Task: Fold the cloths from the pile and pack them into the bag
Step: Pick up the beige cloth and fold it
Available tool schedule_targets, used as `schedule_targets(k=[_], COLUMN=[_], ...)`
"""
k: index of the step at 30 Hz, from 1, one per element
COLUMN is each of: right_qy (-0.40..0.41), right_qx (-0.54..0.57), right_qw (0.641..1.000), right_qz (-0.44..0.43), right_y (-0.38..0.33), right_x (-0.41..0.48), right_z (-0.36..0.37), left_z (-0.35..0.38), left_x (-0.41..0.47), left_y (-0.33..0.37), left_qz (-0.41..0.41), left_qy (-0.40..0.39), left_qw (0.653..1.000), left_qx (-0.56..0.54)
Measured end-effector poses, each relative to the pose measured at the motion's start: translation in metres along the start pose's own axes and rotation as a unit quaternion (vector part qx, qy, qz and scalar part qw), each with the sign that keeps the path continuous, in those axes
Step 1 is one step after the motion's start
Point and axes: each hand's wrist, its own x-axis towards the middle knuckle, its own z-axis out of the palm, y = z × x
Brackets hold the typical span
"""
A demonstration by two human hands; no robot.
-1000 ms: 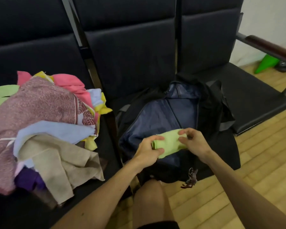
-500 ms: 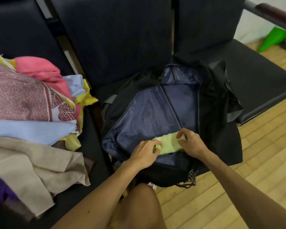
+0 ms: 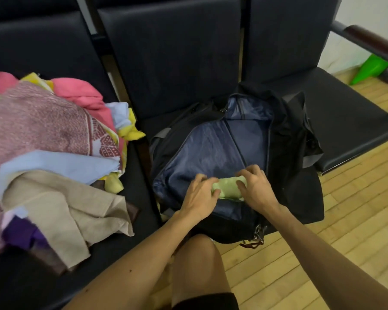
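A pale green cloth [image 3: 229, 189] lay in the black bag [image 3: 300, 153] with navy lining; left of the bag, the pile [image 3: 54, 157] mixed pink, beige, light blue, yellow and purple.

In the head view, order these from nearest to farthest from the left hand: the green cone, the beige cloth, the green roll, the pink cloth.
1. Green roll: under the left hand, inside the bag.
2. Beige cloth: to its left, front of the pile.
3. Pink cloth: far left, back of the pile.
4. Green cone: far right, on the floor.

Both hands [image 3: 229, 193] gripping green cloth [image 3: 229, 189] inside open bag [image 3: 296, 153], pile [image 3: 49, 157] alongside
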Motion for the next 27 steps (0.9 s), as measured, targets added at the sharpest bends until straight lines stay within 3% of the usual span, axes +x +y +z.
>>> schedule_targets(k=[5, 9, 12, 18, 23, 27], right_qy=[0.052, -0.032, -0.104, -0.194, -0.295, -0.334], right_qx=[0.107, 0.228, 0.256, 0.304, 0.334, 0.314], right_qw=[0.989, 0.965, 0.952, 0.929, 0.895, 0.888], right_qz=[-0.090, -0.125, -0.133, -0.077, 0.024, 0.036], right_y=[-0.073, -0.146, -0.196, -0.268, -0.306, -0.322], right_x=[-0.034, -0.083, -0.109, -0.121, -0.116, -0.115], right_z=[-0.020, 0.009, 0.046, 0.108, 0.140, 0.156], left_z=[-0.078, -0.115, -0.131, -0.140, -0.127, -0.118], left_x=[-0.065, -0.148, -0.203, -0.251, -0.248, -0.241], left_y=[-0.010, -0.059, -0.103, -0.168, -0.206, -0.224], left_qz=[0.023, -0.029, -0.085, -0.185, -0.244, -0.245], left_qy=[0.110, 0.137, 0.166, 0.224, 0.184, 0.151], left_qw=[0.991, 0.982, 0.973, 0.953, 0.951, 0.957], left_qx=[-0.078, -0.127, -0.137, -0.089, -0.051, -0.037])
